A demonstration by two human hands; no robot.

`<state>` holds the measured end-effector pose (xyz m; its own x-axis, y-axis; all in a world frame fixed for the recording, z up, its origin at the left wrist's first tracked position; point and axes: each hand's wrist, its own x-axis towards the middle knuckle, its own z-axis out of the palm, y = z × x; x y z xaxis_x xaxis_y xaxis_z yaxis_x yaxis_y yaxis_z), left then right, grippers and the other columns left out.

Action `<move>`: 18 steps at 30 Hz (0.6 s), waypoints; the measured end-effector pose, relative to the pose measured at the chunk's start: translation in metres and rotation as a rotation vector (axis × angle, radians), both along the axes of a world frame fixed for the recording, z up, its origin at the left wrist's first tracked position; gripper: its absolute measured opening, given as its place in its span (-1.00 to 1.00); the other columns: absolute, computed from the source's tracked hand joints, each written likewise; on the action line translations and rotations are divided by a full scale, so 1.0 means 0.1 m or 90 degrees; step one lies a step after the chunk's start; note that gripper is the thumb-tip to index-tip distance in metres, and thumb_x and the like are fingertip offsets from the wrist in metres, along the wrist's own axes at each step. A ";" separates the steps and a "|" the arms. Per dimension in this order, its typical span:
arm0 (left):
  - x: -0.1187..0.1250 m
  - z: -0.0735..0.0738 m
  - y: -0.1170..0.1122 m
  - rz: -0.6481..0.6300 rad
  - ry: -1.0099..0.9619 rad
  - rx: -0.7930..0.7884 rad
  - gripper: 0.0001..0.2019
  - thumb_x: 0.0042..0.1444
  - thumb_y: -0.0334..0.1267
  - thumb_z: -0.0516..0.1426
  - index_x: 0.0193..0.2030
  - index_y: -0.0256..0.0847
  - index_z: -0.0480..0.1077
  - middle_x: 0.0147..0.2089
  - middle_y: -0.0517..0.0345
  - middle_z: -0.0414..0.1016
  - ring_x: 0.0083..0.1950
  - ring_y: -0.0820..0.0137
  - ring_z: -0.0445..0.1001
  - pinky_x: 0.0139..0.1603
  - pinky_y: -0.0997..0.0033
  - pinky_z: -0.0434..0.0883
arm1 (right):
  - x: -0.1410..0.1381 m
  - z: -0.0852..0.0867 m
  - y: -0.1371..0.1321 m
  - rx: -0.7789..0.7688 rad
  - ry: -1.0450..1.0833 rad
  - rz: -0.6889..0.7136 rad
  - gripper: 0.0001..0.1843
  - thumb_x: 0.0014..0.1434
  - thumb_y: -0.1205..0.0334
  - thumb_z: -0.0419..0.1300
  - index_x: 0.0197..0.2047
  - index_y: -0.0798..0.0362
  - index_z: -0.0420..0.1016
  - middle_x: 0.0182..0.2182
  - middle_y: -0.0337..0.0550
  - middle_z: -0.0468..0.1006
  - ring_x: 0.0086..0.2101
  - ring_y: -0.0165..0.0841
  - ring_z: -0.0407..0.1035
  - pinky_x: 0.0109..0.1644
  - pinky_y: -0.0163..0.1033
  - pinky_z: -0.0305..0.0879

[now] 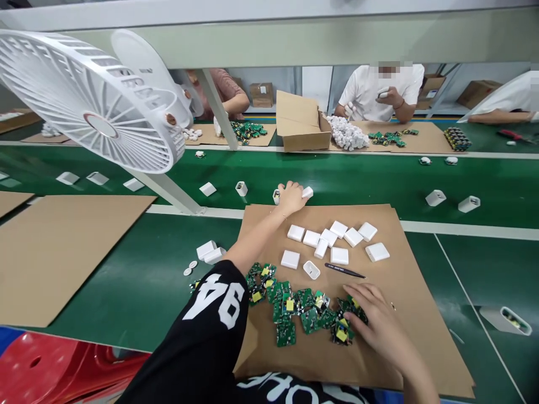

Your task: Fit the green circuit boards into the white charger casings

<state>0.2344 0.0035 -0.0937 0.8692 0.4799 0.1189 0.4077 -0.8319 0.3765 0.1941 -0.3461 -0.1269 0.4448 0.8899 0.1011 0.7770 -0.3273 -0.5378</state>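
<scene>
My left hand (292,197) reaches over the green belt with its fingers curled. A white charger housing (307,192) is against its thumb side and seems gripped; the fingers partly hide the contact. Another white housing with an open end (277,196) is at its left side. My right hand (373,314) is spread low over the right end of a pile of green circuit boards (309,320), thumb and fingers apart around some boards (342,331). Beyond it lie black tweezers (345,270), an upright open housing (311,270) and several white housings (339,256) on the cardboard sheet (416,336).
A white fan (101,123) hangs at upper left on a metal post (168,191). More housings (435,197) stand on the belt (357,179). One housing (507,320) lies at right. Co-workers (381,92) sit across, by a cardboard box (301,123). A red stool (42,359) is at lower left.
</scene>
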 end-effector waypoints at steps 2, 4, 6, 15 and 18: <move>-0.20 0.20 -0.13 -0.030 -0.027 -0.030 -0.76 0.19 -0.26 0.10 -0.11 -0.39 0.46 0.03 -0.27 0.45 0.15 -0.02 0.26 0.16 -0.11 0.10 | 0.03 -0.04 0.01 -0.001 0.050 0.025 -0.63 0.18 0.26 0.17 0.08 -0.02 0.44 -0.05 -0.03 0.57 0.02 -0.09 0.41 0.23 0.32 0.14; -0.52 0.40 -0.32 -0.076 -0.057 -0.066 -0.76 0.20 -0.22 0.10 -0.07 -0.32 0.43 0.02 -0.14 0.47 0.10 0.10 0.33 0.13 0.06 0.22 | 0.05 -0.06 0.04 0.006 0.134 0.011 -0.70 0.18 0.29 0.14 0.01 -0.03 0.42 -0.15 -0.09 0.60 -0.05 -0.13 0.45 0.29 0.34 0.01; -0.93 0.54 -0.58 -0.136 -0.071 -0.114 -0.78 0.20 -0.20 0.11 -0.09 -0.25 0.44 -0.01 -0.02 0.50 0.03 0.23 0.42 0.08 0.20 0.31 | 0.05 -0.03 0.08 0.028 0.229 -0.040 -0.79 0.23 0.21 0.10 -0.05 -0.04 0.36 -0.17 -0.09 0.60 -0.06 -0.17 0.46 0.22 0.22 0.16; -2.15 0.17 -1.72 -0.228 -0.156 -0.731 -0.56 -0.08 0.04 0.34 -0.13 -0.22 0.56 0.17 -0.15 0.36 0.23 0.03 0.30 0.27 0.08 0.18 | -0.44 0.19 0.25 0.248 0.743 -0.083 -0.58 0.16 -0.23 0.17 -0.24 -0.03 0.29 -0.49 -0.28 0.45 -0.52 -0.42 0.35 -0.48 -0.37 0.28; -2.24 0.03 -1.85 -0.117 -0.304 -0.926 -0.49 -0.13 0.13 0.33 -0.14 -0.21 0.58 0.08 -0.10 0.40 0.15 0.07 0.33 0.14 0.17 0.29 | -0.62 0.16 0.27 0.326 0.633 -0.042 -0.44 0.10 -0.27 0.21 0.00 -0.05 0.36 -0.31 -0.12 0.56 -0.40 -0.32 0.46 -0.34 -0.27 0.42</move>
